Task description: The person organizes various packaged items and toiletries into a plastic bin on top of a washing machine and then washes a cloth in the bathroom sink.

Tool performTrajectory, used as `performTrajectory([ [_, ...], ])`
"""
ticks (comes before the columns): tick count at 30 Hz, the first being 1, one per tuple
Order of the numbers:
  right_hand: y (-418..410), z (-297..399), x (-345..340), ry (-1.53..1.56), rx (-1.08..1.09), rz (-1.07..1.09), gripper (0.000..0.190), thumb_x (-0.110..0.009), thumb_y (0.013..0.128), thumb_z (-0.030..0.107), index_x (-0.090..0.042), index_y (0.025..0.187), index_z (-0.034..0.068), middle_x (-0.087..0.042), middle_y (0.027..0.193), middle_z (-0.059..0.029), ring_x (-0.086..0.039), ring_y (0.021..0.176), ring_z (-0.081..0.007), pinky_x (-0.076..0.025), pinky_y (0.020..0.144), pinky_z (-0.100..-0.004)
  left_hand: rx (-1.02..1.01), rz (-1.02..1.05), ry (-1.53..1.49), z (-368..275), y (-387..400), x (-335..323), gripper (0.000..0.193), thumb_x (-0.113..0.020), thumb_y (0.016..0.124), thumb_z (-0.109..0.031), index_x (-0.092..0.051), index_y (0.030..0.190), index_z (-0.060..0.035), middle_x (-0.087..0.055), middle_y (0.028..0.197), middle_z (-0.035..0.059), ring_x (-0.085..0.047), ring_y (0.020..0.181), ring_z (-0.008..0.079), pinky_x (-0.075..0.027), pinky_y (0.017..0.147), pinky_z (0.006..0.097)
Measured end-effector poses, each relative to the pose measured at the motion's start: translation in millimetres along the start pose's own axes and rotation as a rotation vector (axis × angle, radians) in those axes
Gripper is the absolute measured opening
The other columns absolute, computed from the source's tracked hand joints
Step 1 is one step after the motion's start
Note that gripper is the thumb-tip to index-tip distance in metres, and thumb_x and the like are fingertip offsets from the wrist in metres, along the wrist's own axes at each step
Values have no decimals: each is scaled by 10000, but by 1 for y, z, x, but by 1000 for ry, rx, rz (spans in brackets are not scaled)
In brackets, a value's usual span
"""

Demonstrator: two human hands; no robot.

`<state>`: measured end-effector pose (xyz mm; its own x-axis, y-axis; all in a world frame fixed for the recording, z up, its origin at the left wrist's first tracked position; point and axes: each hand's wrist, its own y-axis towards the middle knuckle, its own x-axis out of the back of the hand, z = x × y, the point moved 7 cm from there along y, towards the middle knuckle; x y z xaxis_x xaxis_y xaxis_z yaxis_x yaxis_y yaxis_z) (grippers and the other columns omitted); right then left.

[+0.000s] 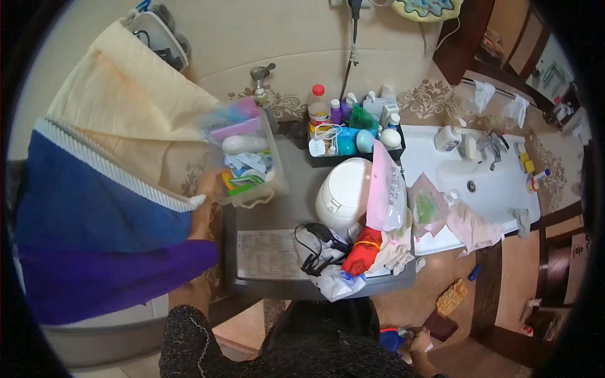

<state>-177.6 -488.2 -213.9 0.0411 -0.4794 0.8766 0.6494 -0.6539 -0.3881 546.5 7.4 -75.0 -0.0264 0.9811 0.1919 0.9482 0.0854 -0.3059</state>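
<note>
My left hand [211, 187] is at the left side of a translucent plastic bin [280, 182] filled with packets and small items; its fingers are partly hidden. A blue and purple cloth [108, 203] with white ribbed trim hangs over that forearm. Beyond it is a cream quilted cloth [127, 85]. The bin sits at the left of a grey appliance top [283, 212], with a blurred pink and blue packet [236, 118] at its far end. Low at the right, my right hand [419, 341] holds a small whitish thing, unclear in kind, beside a blue basin [391, 340].
A black tray [326, 162] of bottles stands by the wall. Nearer are a white lidded container [347, 193], a pink plastic bag [385, 189] and a red bundle [364, 253]. A white sink [444, 165] lies right. A tap [260, 78] juts from the wall.
</note>
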Motion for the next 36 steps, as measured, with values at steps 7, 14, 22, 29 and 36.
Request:
performTrajectory([
  [7, -34, -7, -32, 8, -29, 62, 289, -705, 720, 334, -741, 960, 177, -689, 890, -124, -651, 891, -359, -507, 816, -471, -107, -46, 263, -13, 36, 13, 340, -619, 845, -263, -671, 967, 50, -681, 893, 164, -635, 805, 261, -487, 705, 395],
  [14, -16, 11, -29, -170, -57, 86, 316, -681, 715, 273, -748, 998, 148, -680, 1019, -165, -639, 949, -365, -495, 881, -459, -412, -311, 807, -43, 18, 12, 412, -611, 856, -314, -661, 1033, 54, -679, 973, 217, -647, 896, 325, -488, 823, 431],
  [22, 33, 31, 20, -58, -127, -61, 333, -708, 746, 299, -728, 1065, 208, -665, 1006, -142, -601, 993, -365, -504, 845, -456, 94, 28, -583, 45, -54, -10, 441, -555, 979, -300, -512, 1225, 63, -582, 1163, 185, -614, 1029, 322, -629, 722, 403],
  [29, 101, -1, 96, 409, -206, -492, 366, -739, 762, 280, -716, 1067, 80, -695, 966, -186, -666, 893, -349, -519, 800, -412, 40, -176, -566, 54, 30, 50, 438, -562, 984, -257, -481, 1269, 65, -549, 1251, 176, -609, 1074, 311, -618, 819, 382],
  [36, 219, 16, 175, 1277, -278, -738, 246, -663, 876, 212, -690, 1000, 0, -670, 893, -99, -609, 805, -194, -497, 713, -343, -9, -197, -458, 54, -20, 32, 374, -542, 973, -273, -498, 1227, -2, -568, 1139, 137, -621, 1001, 285, -592, 759, 381],
])
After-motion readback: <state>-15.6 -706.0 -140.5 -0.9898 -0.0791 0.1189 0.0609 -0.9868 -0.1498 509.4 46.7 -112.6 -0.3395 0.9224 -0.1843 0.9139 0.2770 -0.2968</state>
